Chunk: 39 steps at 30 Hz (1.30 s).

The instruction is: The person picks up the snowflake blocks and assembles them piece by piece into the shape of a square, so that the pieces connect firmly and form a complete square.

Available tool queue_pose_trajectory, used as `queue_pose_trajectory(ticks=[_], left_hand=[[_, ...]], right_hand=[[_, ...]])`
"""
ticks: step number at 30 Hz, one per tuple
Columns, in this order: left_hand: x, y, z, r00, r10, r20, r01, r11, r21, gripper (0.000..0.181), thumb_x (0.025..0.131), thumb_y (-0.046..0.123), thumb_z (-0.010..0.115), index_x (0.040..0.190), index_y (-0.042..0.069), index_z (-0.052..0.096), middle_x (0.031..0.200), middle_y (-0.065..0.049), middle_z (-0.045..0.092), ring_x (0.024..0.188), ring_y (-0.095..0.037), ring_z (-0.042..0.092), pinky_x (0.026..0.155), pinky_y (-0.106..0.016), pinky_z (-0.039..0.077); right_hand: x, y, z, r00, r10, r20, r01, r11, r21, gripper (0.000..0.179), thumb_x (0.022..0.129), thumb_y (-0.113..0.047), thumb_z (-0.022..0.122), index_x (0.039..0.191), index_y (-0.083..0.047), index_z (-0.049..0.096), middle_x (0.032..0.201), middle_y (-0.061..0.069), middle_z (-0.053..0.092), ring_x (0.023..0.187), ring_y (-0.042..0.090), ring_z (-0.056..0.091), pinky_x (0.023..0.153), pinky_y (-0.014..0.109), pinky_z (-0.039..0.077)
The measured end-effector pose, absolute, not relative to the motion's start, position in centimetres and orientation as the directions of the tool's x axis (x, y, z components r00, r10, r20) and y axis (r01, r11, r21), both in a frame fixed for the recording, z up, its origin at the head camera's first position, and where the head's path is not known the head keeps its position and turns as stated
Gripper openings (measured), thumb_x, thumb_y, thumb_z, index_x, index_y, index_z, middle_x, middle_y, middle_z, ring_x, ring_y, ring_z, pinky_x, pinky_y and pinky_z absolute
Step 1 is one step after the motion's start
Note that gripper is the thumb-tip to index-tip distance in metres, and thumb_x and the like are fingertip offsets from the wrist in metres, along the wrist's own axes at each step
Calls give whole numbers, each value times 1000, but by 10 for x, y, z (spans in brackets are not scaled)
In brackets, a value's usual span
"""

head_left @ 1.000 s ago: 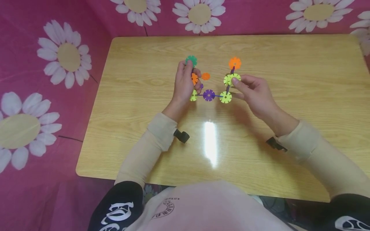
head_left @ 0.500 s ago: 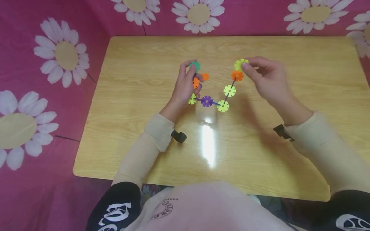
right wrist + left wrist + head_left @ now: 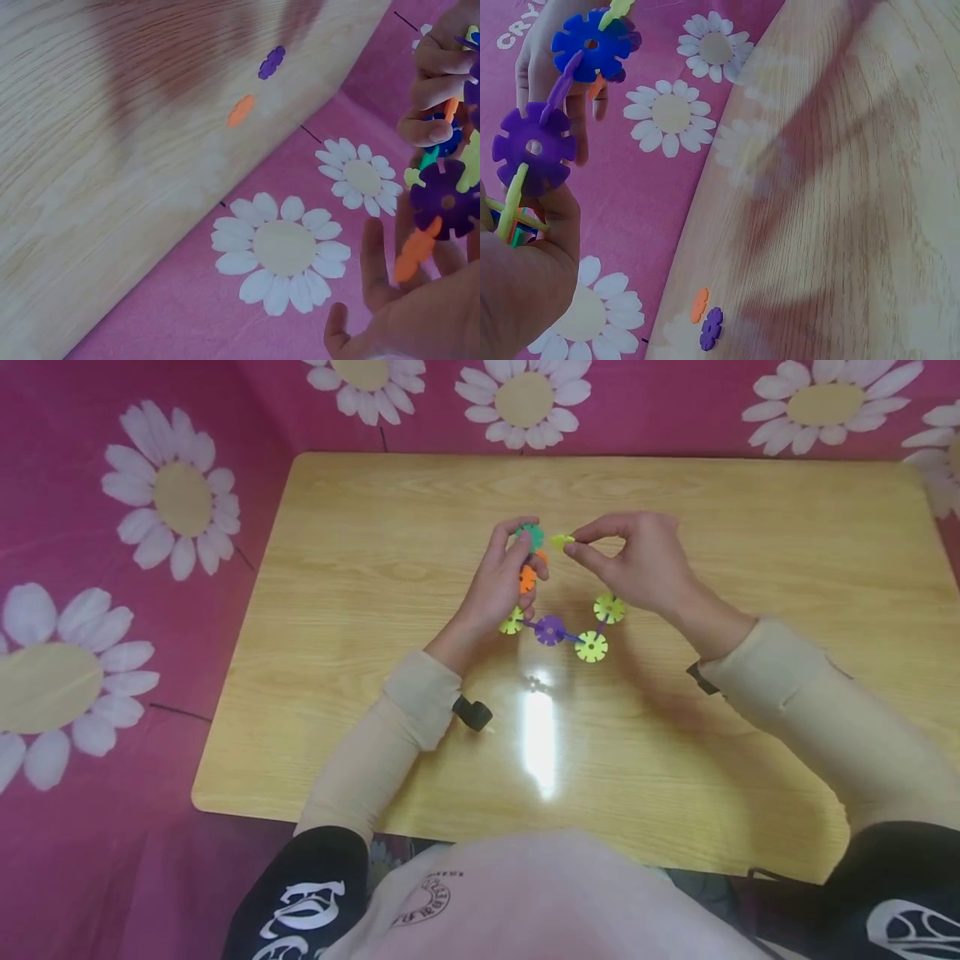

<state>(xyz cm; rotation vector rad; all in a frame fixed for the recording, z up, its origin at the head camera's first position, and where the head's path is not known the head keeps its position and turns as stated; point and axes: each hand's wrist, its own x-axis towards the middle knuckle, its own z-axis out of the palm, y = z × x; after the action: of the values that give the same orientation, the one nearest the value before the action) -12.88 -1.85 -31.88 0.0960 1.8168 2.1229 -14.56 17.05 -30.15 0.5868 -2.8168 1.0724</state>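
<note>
My left hand [image 3: 495,581] grips one end of a chain of notched plastic discs, with a green disc [image 3: 533,536] at its fingertips and an orange disc [image 3: 528,579] below. From there the chain sags through a purple disc [image 3: 551,631] and two yellow-green ones to the right. Thumb and forefinger of my right hand [image 3: 651,560] pinch a yellow-green disc [image 3: 561,542] close beside the green one. In the left wrist view, a blue disc [image 3: 585,46] and a purple disc [image 3: 534,148] join edge-on through their slots. The right hand partly hides the chain's right side.
Apart from the chain, a loose orange disc [image 3: 699,305] and a purple disc [image 3: 712,328] lie on the wooden table [image 3: 375,735] near its far edge. Pink cloth [image 3: 247,410] with white flowers hangs behind and to the left.
My right hand first shifted up along the chain to its end disc, then carried that disc left, next to the green one. The left hand moved slightly right, keeping its hold.
</note>
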Motion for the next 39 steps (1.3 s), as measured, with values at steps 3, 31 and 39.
queue_pose_trajectory(ticks=[3, 31, 39], left_hand=[[-129, -17, -320, -932, 318, -175, -224, -124, 967, 28, 102, 29, 29, 128, 21, 37, 78, -10, 50, 42, -14, 34, 38, -26, 41], [-125, -18, -316, -916, 366, -166, -174, 11, 985, 28, 103, 29, 23, 126, 18, 35, 73, -8, 42, 45, -15, 34, 38, -26, 39], [-129, -18, -322, -911, 372, -177, -168, 55, 984, 28, 103, 31, 23, 125, 20, 35, 73, -7, 42, 43, -14, 36, 37, -26, 38]], right_hand=[[-147, 169, -302, -931, -318, 178, -355, 683, -638, 27, 84, -35, 67, 97, -11, 73, 94, 3, 70, 60, 9, 53, 88, 37, 36], [-139, 165, -310, -829, -409, 383, -555, 693, -461, 15, 83, -20, 69, 89, -8, 75, 80, 4, 71, 78, 20, 65, 82, 43, 25], [-146, 160, -317, -791, -453, 411, -610, 638, -470, 13, 83, -15, 68, 83, -3, 73, 78, 7, 70, 77, 22, 63, 79, 43, 36]])
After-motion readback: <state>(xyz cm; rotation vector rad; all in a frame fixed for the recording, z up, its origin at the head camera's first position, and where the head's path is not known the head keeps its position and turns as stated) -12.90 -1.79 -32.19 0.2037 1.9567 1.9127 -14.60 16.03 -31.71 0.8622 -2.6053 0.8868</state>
